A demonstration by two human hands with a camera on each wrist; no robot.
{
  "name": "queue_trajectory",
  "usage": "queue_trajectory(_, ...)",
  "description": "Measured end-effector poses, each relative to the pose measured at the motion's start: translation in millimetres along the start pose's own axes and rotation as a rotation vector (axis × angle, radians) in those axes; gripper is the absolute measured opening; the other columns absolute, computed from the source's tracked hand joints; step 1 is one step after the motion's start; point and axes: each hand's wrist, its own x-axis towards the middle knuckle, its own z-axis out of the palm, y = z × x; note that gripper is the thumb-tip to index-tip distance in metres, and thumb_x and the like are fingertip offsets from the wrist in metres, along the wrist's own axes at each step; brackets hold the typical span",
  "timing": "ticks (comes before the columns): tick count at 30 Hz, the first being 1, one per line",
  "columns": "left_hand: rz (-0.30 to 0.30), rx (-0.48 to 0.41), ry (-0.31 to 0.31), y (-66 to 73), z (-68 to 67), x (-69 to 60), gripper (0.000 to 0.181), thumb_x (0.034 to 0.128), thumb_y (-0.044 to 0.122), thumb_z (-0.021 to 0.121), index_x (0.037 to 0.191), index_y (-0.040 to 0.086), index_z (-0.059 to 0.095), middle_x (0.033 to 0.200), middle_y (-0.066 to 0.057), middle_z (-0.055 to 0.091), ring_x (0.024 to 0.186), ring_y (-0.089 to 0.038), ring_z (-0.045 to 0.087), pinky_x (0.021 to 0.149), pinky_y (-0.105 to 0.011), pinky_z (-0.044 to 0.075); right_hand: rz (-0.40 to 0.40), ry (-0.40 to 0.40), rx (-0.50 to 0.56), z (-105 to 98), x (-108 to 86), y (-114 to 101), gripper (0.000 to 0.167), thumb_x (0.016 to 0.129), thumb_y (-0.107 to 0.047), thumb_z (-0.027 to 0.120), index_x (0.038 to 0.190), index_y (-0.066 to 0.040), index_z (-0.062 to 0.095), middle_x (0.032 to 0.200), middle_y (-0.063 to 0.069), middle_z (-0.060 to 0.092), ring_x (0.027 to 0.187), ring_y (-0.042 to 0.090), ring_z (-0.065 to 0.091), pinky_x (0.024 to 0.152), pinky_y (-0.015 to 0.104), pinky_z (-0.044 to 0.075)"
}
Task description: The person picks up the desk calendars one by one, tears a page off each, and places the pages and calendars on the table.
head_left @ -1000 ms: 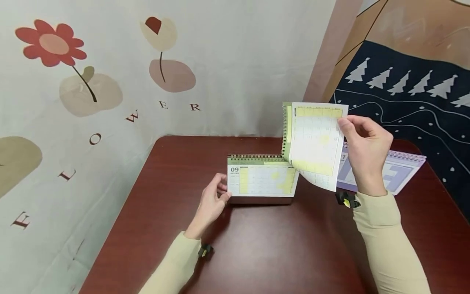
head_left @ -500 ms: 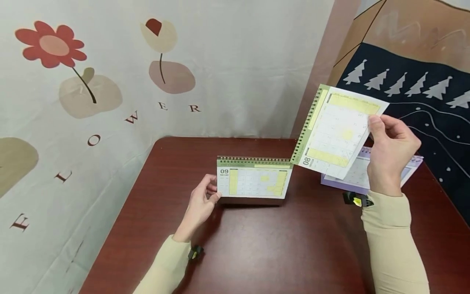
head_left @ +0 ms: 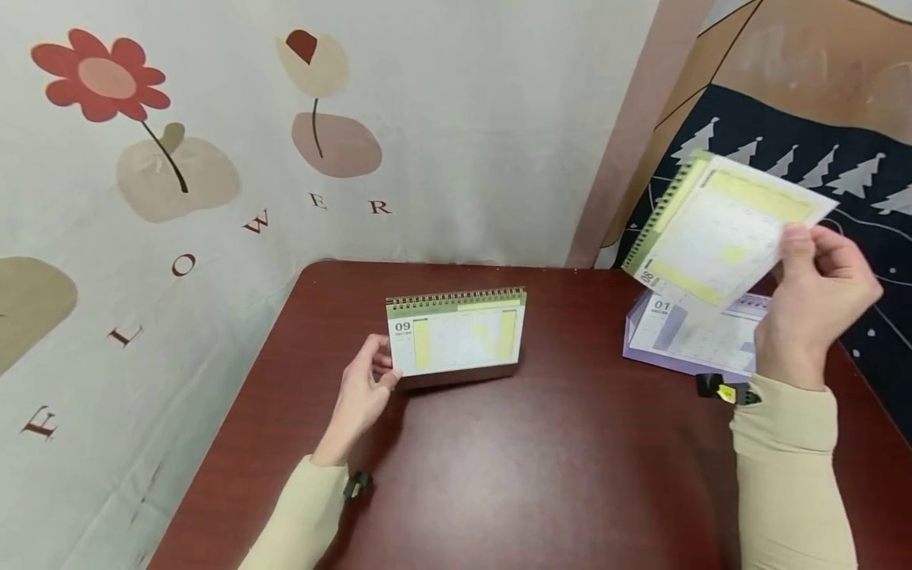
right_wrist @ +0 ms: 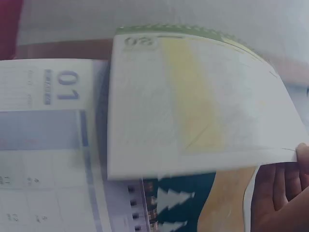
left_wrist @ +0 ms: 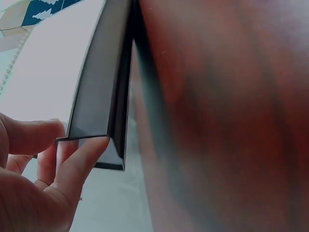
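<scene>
A green desk calendar (head_left: 459,336) showing month 09 stands on the table, lifted slightly or tilted; I cannot tell which. My left hand (head_left: 359,396) pinches its lower left corner, with the thumb on the front sheet and fingers behind against the dark stand (left_wrist: 96,82). Off to the right, my right hand (head_left: 819,297) pinches the edge of a loose calendar page (head_left: 741,226) marked 08, held in the air. Torn-looking binding holes line the page's green edge. Behind and below it, a purple desk calendar (head_left: 663,336) showing 01 is partly hidden by the page and hand.
The dark red table (head_left: 499,459) extends in front of both calendars. A pale curtain with flower prints (head_left: 456,142) hangs behind its back edge. At the right hangs a dark cloth with white tree prints (head_left: 883,261).
The page has come away from the green calendar's rings and moved up and right with my right hand. My left hand has shifted the green calendar leftward, turning it a little.
</scene>
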Motion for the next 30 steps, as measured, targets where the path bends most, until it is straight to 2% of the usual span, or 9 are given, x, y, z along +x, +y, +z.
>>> queue_trajectory(3, 0.02, -0.002, 0.018, 1.5, -4.8, 6.9, 0.035, 0.0888, -0.009, 0.067, 0.119, 0.008, 0.059, 0.097, -0.015, 0.064, 0.087, -0.026, 0.062, 0.073, -0.033, 0.05, -0.051, -0.067, -0.023, 3.7, -9.0, 4.8, 0.017, 0.087, -0.002, 0.081, 0.096, 0.011, 0.076, 0.085, 0.014, 0.068, 0.072, 0.018, 0.065, 0.066, 0.018, 0.057)
queue_trajectory(7, 0.011, -0.015, 0.017, 2.3, -5.0, 13.8, 0.034, 0.0893, -0.008, 0.067, 0.117, 0.009, 0.059, 0.097, -0.014, 0.064, 0.086, -0.025, 0.061, 0.072, -0.031, 0.05, -0.058, -0.143, -0.055, 2.5, -25.3, 13.5, 0.017, 0.084, 0.001, 0.083, 0.094, 0.012, 0.076, 0.078, 0.01, 0.07, 0.062, 0.013, 0.057, 0.061, 0.017, 0.051)
queue_trajectory(13, -0.007, -0.022, 0.019, 2.7, -3.6, 20.0, 0.034, 0.0895, -0.007, 0.068, 0.117, 0.011, 0.059, 0.097, -0.013, 0.063, 0.082, -0.024, 0.062, 0.069, -0.031, 0.052, -0.138, -0.338, -0.47, -2.3, -59.5, 21.1, 0.018, 0.091, -0.014, 0.081, 0.102, 0.001, 0.08, 0.086, -0.01, 0.071, 0.069, 0.004, 0.062, 0.063, 0.014, 0.05)
queue_trajectory(15, -0.008, -0.024, 0.018, 2.4, -2.7, 21.7, 0.034, 0.0891, -0.006, 0.068, 0.117, 0.011, 0.059, 0.096, -0.013, 0.063, 0.08, -0.024, 0.062, 0.068, -0.031, 0.053, -0.173, -0.396, -0.542, -2.8, -70.0, 23.3, 0.019, 0.092, -0.015, 0.08, 0.103, 0.0, 0.08, 0.089, -0.015, 0.071, 0.071, 0.002, 0.064, 0.062, 0.013, 0.048)
queue_trajectory(18, -0.013, -0.037, 0.017, 0.7, -1.5, 24.1, 0.034, 0.0885, -0.006, 0.068, 0.118, 0.009, 0.059, 0.095, -0.014, 0.063, 0.077, -0.023, 0.063, 0.067, -0.029, 0.054, -0.2, -0.475, -0.562, -3.1, -82.7, 27.5, 0.018, 0.092, -0.013, 0.08, 0.103, 0.0, 0.08, 0.089, -0.019, 0.07, 0.072, 0.001, 0.063, 0.062, 0.013, 0.047)
queue_trajectory(22, -0.019, -0.063, 0.015, -2.0, -0.9, 26.5, 0.036, 0.0877, -0.008, 0.069, 0.119, 0.007, 0.059, 0.095, -0.016, 0.063, 0.075, -0.023, 0.063, 0.066, -0.028, 0.056, -0.209, -0.538, -0.546, -3.7, -93.9, 33.5, 0.014, 0.092, -0.011, 0.079, 0.102, -0.001, 0.08, 0.09, -0.017, 0.069, 0.075, 0.002, 0.063, 0.064, 0.011, 0.049)
queue_trajectory(26, -0.036, -0.078, 0.01, -4.2, -1.1, 26.9, 0.037, 0.0878, -0.009, 0.067, 0.12, 0.007, 0.059, 0.096, -0.017, 0.062, 0.077, -0.024, 0.063, 0.066, -0.027, 0.056, -0.236, -0.587, -0.521, -4.0, -102.3, 40.8, 0.01, 0.09, -0.002, 0.079, 0.1, 0.0, 0.08, 0.089, -0.011, 0.068, 0.078, 0.002, 0.064, 0.066, 0.011, 0.048)
queue_trajectory(30, -0.057, -0.106, 0.006, -6.0, -1.1, 26.9, 0.037, 0.0883, -0.01, 0.067, 0.12, 0.006, 0.059, 0.097, -0.018, 0.061, 0.078, -0.025, 0.062, 0.067, -0.029, 0.057, -0.317, -0.65, -0.498, -3.5, -111.7, 49.6, 0.014, 0.084, 0.01, 0.079, 0.095, 0.001, 0.079, 0.087, 0.001, 0.07, 0.081, -0.001, 0.061, 0.07, 0.01, 0.046)
